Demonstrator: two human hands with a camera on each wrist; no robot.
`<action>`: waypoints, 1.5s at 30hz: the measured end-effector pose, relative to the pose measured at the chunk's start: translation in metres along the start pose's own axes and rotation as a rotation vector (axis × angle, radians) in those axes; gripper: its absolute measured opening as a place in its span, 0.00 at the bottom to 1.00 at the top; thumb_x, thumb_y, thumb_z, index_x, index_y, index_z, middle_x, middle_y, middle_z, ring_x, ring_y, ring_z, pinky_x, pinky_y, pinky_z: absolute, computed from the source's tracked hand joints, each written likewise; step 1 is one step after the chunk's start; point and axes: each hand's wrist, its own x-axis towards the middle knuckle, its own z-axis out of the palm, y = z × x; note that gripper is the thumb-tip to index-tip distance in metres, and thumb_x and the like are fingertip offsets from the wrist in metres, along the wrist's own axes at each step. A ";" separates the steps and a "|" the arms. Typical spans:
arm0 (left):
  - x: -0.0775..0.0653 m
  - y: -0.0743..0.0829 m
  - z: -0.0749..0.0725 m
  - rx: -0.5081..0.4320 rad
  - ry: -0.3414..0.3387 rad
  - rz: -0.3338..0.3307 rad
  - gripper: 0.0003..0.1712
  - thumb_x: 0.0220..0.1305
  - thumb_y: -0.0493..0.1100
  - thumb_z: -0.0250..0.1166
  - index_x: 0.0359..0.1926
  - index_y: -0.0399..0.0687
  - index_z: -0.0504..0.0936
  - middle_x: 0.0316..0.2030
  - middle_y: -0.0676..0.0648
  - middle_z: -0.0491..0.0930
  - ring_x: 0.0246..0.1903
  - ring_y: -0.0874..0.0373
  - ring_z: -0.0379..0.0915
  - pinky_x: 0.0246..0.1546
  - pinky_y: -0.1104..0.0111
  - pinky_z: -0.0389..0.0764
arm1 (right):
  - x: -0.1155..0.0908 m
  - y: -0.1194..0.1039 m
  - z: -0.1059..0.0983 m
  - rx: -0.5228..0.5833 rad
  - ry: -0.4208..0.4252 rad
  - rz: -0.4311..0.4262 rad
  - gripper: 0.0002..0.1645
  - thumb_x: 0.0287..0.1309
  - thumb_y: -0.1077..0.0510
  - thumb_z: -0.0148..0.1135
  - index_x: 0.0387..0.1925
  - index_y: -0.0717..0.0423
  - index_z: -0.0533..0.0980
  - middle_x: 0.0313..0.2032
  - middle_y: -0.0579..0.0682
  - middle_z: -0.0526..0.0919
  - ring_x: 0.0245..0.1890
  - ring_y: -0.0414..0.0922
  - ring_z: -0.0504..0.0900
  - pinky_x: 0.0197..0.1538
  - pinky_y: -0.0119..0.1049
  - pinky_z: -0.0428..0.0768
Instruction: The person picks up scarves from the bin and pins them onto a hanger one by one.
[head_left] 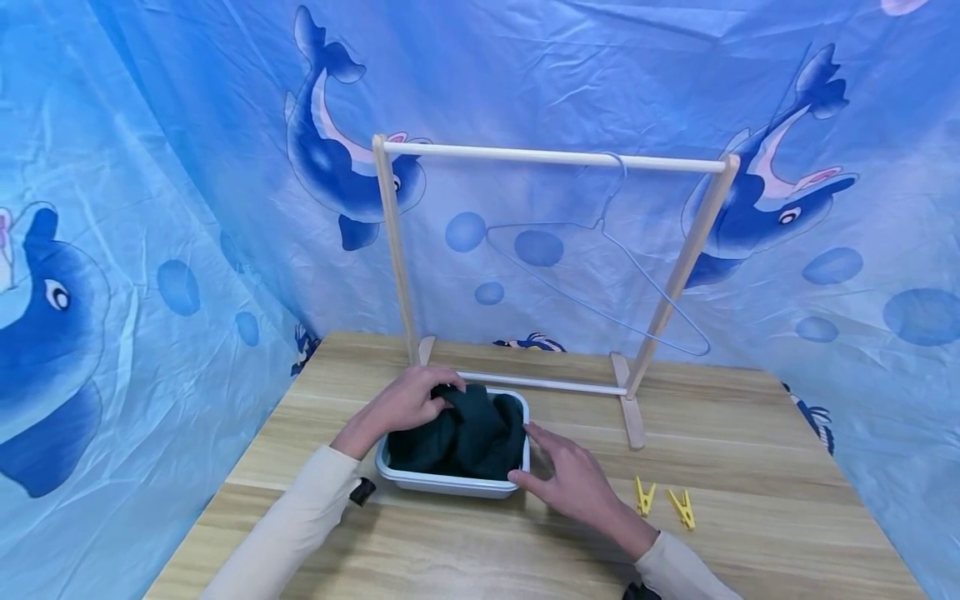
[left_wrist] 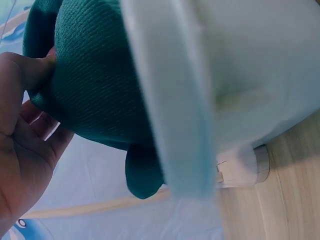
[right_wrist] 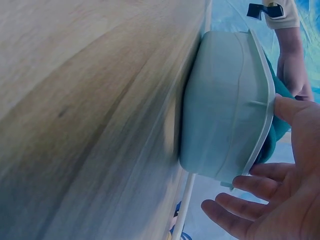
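A dark green knitted cloth lies bunched in a pale plastic basin on the table. My left hand pinches a fold of it near the basin's far left side. In the left wrist view, thumb and fingers close on the green cloth just past the rim. My right hand rests against the basin's right end, its thumb at the near corner and its fingers spread along the rim. The right wrist view shows this right hand with fingers extended, thumb touching the edge of the basin.
Behind the basin stands a rack with wooden posts and a white top bar. A thin wire hanger hangs from that bar, toward its right. Two yellow clothespins lie on the wooden table to the right. Blue dolphin-printed fabric surrounds the table.
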 end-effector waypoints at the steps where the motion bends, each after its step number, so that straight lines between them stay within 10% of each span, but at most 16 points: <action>1: 0.000 0.000 -0.001 -0.010 0.006 0.001 0.17 0.58 0.26 0.67 0.45 0.49 0.86 0.44 0.51 0.86 0.42 0.60 0.81 0.47 0.60 0.83 | 0.000 0.000 0.000 -0.001 0.001 -0.001 0.51 0.59 0.23 0.60 0.72 0.49 0.70 0.68 0.50 0.76 0.65 0.52 0.77 0.63 0.54 0.76; 45: 0.013 0.028 -0.075 -0.318 0.200 -0.205 0.06 0.67 0.33 0.66 0.41 0.47 0.87 0.36 0.48 0.86 0.35 0.53 0.80 0.43 0.55 0.80 | -0.001 0.003 -0.004 0.016 0.036 -0.039 0.43 0.64 0.33 0.64 0.72 0.52 0.71 0.67 0.50 0.77 0.63 0.50 0.79 0.62 0.52 0.78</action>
